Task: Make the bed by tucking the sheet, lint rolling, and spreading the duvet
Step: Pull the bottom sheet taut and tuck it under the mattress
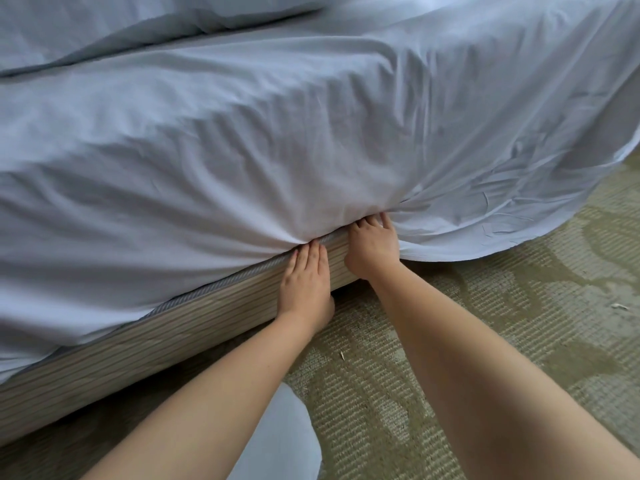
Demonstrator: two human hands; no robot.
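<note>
A pale blue sheet (277,140) covers the mattress and is tucked under it along the left stretch of the bed's side. To the right it hangs loose, down to the carpet near the bed's corner. My left hand (304,282) lies flat against the striped bed base (156,337), its straight fingertips pushed into the seam where the sheet goes under the mattress. My right hand (372,244) is just beside it to the right, fingertips buried in the gathered sheet at the same seam. A folded duvet (86,26) lies at the far left of the bed.
Patterned beige-green carpet (502,323) runs along the bed's side, with small scraps of litter (620,306) on it. A bit of pale blue fabric (284,438) shows at the bottom between my forearms.
</note>
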